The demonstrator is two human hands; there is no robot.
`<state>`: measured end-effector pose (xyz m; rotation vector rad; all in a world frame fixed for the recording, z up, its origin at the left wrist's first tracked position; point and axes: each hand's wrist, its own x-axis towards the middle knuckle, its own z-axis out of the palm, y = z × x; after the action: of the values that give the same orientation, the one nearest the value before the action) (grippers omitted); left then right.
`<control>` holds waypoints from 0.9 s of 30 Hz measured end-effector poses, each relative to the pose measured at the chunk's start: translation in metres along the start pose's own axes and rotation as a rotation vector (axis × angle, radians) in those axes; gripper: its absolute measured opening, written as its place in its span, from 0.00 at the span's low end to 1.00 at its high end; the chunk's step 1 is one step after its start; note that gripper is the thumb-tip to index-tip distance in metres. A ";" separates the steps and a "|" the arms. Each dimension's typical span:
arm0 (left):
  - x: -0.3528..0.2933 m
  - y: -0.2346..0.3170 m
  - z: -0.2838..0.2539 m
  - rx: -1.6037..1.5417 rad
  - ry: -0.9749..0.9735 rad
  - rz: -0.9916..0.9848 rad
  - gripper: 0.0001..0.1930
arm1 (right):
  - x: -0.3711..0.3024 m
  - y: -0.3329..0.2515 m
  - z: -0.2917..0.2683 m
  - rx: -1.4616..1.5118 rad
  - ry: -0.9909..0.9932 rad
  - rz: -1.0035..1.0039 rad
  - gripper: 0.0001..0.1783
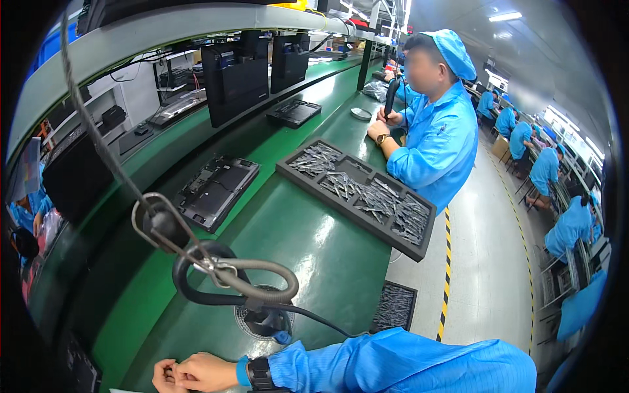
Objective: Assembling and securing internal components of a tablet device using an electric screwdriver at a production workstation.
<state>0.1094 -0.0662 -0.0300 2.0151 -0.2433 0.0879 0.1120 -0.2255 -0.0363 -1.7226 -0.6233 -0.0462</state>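
Hands at lower edge: right hand (208, 372) bent against left hand (164, 376), both touching; impossible to tell whether pinching something. Just beyond, loop (293, 280) hanging over green bench (331, 265). Farther along bench, laptop base (216, 193) with cover already off, hence probably unfinished. Then tray (341, 200) with many metal pieces (367, 196), apparently plenty left for use. Beyond tray, co-worker (439, 147) with black tool (392, 96). On monitor (236, 82), pale mark, too small for reading; elsewhere, no label or brand readable.

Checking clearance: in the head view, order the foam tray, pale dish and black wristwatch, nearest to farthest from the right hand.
1. Black wristwatch, just behind the right hand.
2. Foam tray, at the right side of the bench.
3. Pale dish, beyond the tray.
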 end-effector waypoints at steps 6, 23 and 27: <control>0.002 0.001 -0.003 0.024 0.015 0.001 0.11 | 0.004 0.003 0.002 0.048 0.017 -0.025 0.08; -0.011 -0.008 0.003 -0.127 -0.003 -0.022 0.12 | -0.010 -0.012 -0.001 -0.082 -0.053 0.036 0.12; -0.009 0.013 0.002 -0.067 0.018 -0.006 0.11 | -0.006 -0.007 -0.001 -0.122 -0.014 -0.013 0.13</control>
<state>0.0978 -0.0725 -0.0211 1.9478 -0.2257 0.0924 0.1045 -0.2282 -0.0313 -1.8375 -0.6537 -0.0830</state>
